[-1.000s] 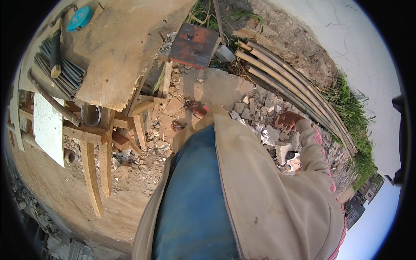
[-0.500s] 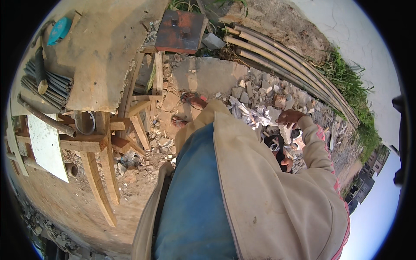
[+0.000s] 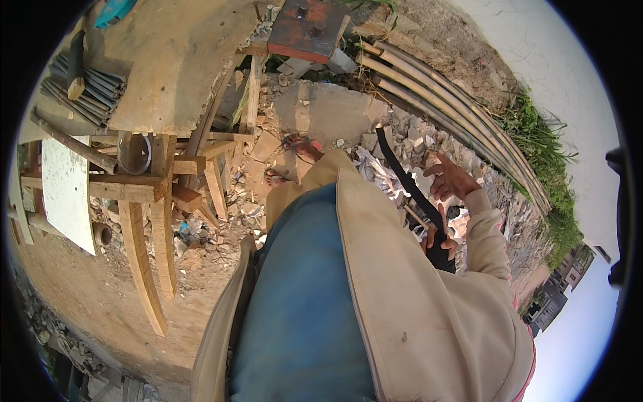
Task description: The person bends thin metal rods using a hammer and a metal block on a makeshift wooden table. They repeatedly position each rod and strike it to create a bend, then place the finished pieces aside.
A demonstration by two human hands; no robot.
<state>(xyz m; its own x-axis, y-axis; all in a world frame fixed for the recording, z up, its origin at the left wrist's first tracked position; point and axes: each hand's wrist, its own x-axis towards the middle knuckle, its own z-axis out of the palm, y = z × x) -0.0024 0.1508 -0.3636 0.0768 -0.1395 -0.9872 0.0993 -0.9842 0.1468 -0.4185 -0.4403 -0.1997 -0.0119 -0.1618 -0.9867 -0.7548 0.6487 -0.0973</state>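
Note:
My right hand (image 3: 453,181) reaches out at the right above the rubble, fingers spread, with nothing visible in it. My left hand is not in view. Between my right sleeve and the jacket front, another hand (image 3: 450,248) grips a long, dark, narrow strip (image 3: 408,181). Its arm is hidden behind my jacket, and it seems to belong to someone else. The strip runs from that hand up and left across the stones. A thin light-coloured stick (image 3: 416,216) lies beside it. Crumpled white and silvery wrapping (image 3: 375,167) rests on the ground nearby.
At left stands a wooden workbench (image 3: 161,94) carrying dark metal rods (image 3: 90,87) and a turquoise object (image 3: 115,12). A rusty metal block (image 3: 305,33) sits at the top. Bamboo poles (image 3: 462,107) lie along the right, beside grass (image 3: 536,134). Broken rubble (image 3: 408,127) covers the ground.
The long dark strip, mostly hidden before, now extends up and left over the rubble. My right hand has spread its fingers. The view has shifted slightly, moving the bench up.

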